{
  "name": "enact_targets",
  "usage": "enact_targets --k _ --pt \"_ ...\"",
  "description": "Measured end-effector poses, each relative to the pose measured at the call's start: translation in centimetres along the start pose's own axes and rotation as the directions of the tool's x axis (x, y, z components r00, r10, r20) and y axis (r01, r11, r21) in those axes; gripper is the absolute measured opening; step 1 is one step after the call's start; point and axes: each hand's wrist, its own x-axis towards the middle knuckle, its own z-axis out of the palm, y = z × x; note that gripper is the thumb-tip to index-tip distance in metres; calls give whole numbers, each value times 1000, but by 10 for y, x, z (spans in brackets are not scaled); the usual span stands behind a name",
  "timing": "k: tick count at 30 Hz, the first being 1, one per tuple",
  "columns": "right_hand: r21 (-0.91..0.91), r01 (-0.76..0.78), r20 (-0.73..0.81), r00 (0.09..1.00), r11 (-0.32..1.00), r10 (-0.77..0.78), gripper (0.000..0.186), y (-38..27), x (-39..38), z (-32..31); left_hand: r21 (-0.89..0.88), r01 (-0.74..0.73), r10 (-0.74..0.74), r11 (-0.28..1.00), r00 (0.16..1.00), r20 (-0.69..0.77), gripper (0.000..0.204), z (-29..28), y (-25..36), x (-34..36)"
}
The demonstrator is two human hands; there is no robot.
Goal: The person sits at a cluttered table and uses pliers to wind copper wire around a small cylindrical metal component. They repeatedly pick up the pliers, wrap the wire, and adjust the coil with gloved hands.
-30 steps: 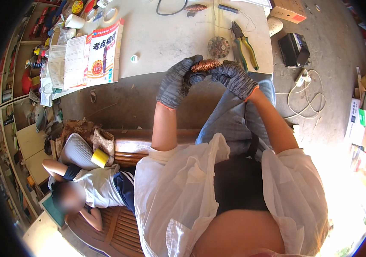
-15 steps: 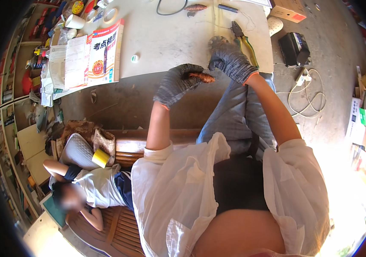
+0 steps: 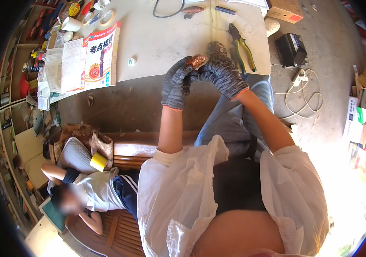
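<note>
Both my hands wear dark grey knitted gloves with orange cuffs and meet at the table's near edge. My left hand (image 3: 176, 83) is closed around a copper-coloured, ridged bundle (image 3: 196, 61), whose upper end sticks out past the fingers. Close against it, my right hand (image 3: 223, 77) has its fingers curled in toward the bundle's lower end; what they pinch is hidden. A round dark object (image 3: 216, 48) sits just beyond the right knuckles. Pliers (image 3: 244, 49) with yellow-green and black handles lie on the table to the right of that hand.
On the pale table (image 3: 148, 43) are a book (image 3: 101, 55), papers, tape rolls (image 3: 107, 18), a white cup (image 3: 71, 24), a small round cap (image 3: 131, 62) and another reddish-brown piece (image 3: 193, 9). A black box (image 3: 291, 49) and a cable stand on the floor. A person (image 3: 101, 190) lies on the bench behind.
My left hand has risen and turned, bringing the copper-coloured bundle up over the table edge. The right hand has come down slightly and left to meet it.
</note>
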Motion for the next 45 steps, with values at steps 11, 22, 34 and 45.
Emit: enact_targets --k 11,22,34,45 --pt "529 27 -150 987 848 62 32 20 5 -3 105 254 -274 961 913 301 52 -18 3 -4" --pt "88 -354 -119 924 931 362 62 58 28 -10 -228 177 -102 957 946 306 52 -45 -38 -9" --pt "-386 -352 193 873 853 447 63 22 65 -20 -311 88 -23 946 978 205 46 -43 -39 -14" --pt "248 -384 179 921 889 347 32 52 51 3 152 -1 -42 988 960 278 45 -32 -15 -33"
